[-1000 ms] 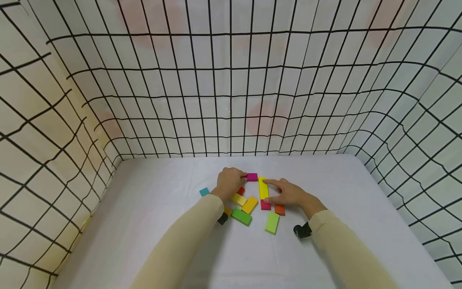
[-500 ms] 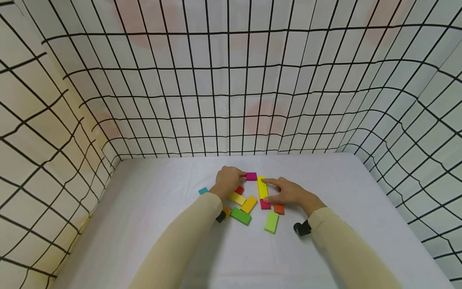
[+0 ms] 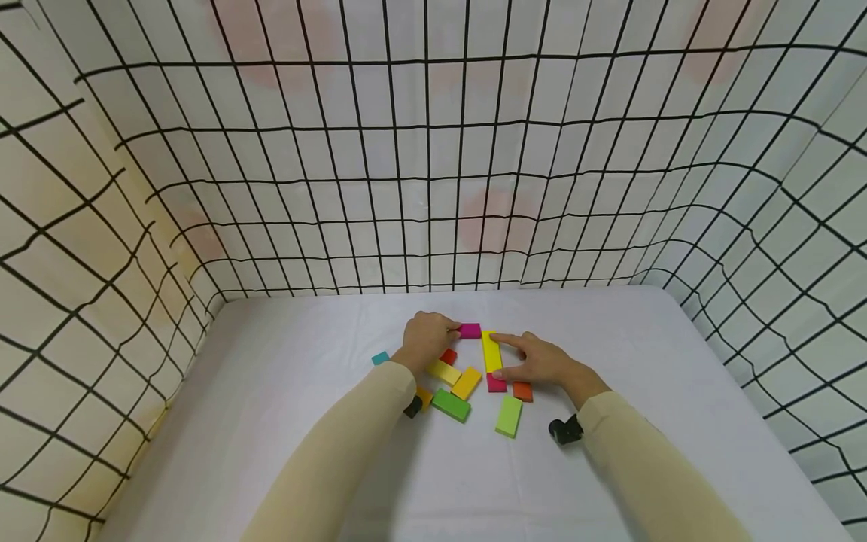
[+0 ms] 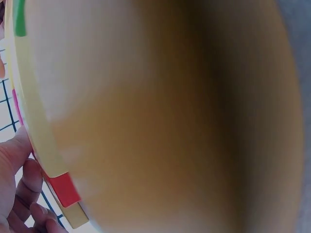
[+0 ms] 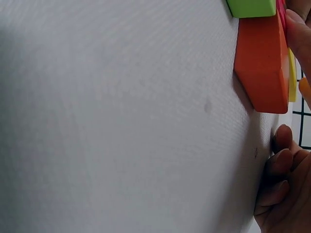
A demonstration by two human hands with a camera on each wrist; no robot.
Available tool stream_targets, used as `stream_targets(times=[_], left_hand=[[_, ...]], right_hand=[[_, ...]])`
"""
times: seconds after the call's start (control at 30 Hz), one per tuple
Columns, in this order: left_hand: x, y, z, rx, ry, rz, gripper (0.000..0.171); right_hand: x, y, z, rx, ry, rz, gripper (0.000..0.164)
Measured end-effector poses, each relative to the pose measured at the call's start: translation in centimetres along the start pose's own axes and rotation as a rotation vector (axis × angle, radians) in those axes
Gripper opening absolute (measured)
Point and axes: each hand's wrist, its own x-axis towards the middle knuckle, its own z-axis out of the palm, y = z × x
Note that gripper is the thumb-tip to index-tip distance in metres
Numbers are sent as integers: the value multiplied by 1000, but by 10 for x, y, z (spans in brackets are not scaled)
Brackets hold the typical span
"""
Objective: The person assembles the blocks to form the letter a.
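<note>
In the head view, my left hand pinches the left end of a magenta block with thumb and index finger. My right hand lies over an upright-running yellow block. Its extended index finger touches the far end, and the thumb rests where the yellow block meets a pinkish-red block. The magenta block lies beside the yellow block's far end. In the right wrist view, an orange-red block lies near the thumb. Most of the left wrist view is blurred; a red block shows near the fingers.
Loose blocks lie nearer me: pale yellow, amber, green and lime. A blue block sits left of the left hand. Black wire mesh stands around the white-covered table.
The view has shifted slightly. Both hands keep nearly the same places on the blocks, and no block has clearly moved relative to the others.
</note>
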Motion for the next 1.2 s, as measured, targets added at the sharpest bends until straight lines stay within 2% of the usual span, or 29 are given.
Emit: stream_targets(times=[0.37, 0.87, 1.2], left_hand=[[1, 2, -4, -17, -21, -1, 36], [8, 3, 4, 40, 67, 23, 35], [10, 7, 4, 66, 73, 27, 34]], right_hand=[[1, 2, 1, -8, -3, -7, 87], [5, 5, 5, -13, 2, 0, 88], [5, 8, 5, -15, 7, 0, 88]])
